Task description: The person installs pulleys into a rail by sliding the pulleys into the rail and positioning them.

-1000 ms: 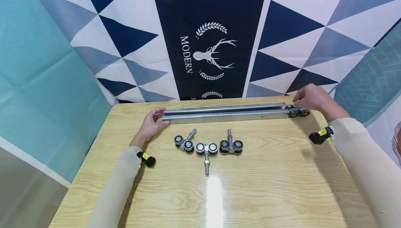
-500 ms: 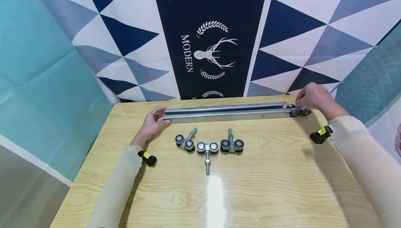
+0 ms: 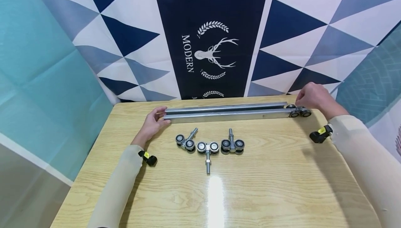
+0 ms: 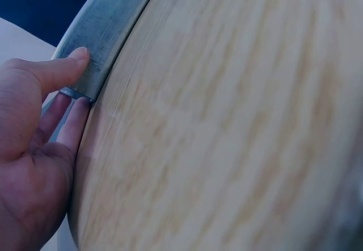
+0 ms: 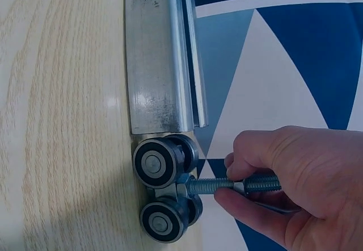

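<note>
A long metal rail point(image 3: 225, 115) with an open slot along its top lies across the back of the table. My left hand point(image 3: 152, 122) holds its left end, thumb on the front face and fingertips at the end edge, as the left wrist view shows. At the other end, my right hand point(image 5: 289, 188) pinches the threaded bolt point(image 5: 210, 186) of a roller trolley point(image 5: 159, 163) near its nut. The bolt points up and the wheels sit right at the rail's end. Whether any wheel is inside the rail is hard to tell.
In front of the rail lie three more roller trolleys: a left one point(image 3: 185, 142), a middle one point(image 3: 208, 151) with its bolt towards me, and a right one point(image 3: 232, 146). A patterned cloth point(image 3: 131, 40) hangs behind the wooden table point(image 3: 266, 179).
The right hand and its trolley shift very slightly to the right early on, as the whole view drifts a little. The left hand stays on the rail's end.
</note>
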The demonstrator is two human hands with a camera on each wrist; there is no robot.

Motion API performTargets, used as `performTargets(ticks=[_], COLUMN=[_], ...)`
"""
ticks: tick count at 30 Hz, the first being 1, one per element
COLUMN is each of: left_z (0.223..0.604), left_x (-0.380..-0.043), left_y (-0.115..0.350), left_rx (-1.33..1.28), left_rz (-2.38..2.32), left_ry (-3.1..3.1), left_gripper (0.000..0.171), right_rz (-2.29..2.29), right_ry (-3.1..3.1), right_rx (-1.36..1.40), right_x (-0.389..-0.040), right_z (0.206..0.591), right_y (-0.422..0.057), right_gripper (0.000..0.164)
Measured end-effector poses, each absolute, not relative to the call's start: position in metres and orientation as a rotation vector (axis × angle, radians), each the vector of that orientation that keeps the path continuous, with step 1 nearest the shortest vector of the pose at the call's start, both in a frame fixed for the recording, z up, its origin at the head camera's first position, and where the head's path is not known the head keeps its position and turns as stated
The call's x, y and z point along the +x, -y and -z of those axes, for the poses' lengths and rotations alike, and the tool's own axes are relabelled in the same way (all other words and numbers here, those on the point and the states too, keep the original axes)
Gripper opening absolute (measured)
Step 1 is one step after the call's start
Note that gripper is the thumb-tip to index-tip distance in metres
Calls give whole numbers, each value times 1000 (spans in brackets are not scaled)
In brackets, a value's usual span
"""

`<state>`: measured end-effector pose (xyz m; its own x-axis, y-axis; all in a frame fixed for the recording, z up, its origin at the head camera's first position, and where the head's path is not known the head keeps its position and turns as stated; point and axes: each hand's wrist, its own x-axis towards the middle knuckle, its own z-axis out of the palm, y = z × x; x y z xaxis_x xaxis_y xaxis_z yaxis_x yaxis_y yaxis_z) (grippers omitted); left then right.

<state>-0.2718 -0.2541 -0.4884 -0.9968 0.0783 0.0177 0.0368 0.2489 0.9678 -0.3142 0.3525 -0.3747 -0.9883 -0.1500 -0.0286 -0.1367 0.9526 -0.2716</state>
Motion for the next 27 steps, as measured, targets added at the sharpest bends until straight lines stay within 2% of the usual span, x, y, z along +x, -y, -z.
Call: performTargets(ticks=[27], left_z=[486], left_x=[-268], left_y=[251], left_rx=[98], left_rz=[-1898], left_ry=[-2464], left_gripper=[64], right_rz=[394], right_ry=[-3063], right_rx=[-277], right_x=[-318], right_z=[371], right_y=[-335], right_gripper=[10])
